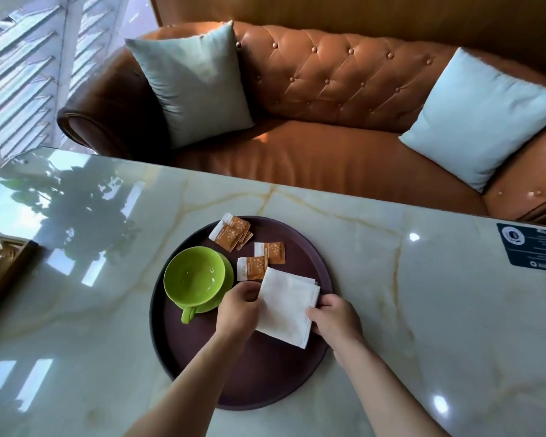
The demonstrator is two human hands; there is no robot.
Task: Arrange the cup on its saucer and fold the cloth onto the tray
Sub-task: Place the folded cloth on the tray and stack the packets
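Observation:
A round dark purple tray (256, 380) lies on the marble table. On its left part a green cup (193, 279) stands on a green saucer (224, 294), handle pointing toward me. A white cloth (286, 307), folded into a small square, rests on the tray's right part. My left hand (237, 310) pinches the cloth's left edge. My right hand (336, 316) grips its right edge. The cloth's near-left corner is hidden behind my left hand.
Several orange sugar sachets (234, 232) lie on the tray's far part, one (252, 268) touching the cloth's far corner. A brown leather sofa (312, 83) with two pale cushions stands behind the table. A dark sign (533, 247) lies at the right, a wooden-framed object (4, 266) at the left.

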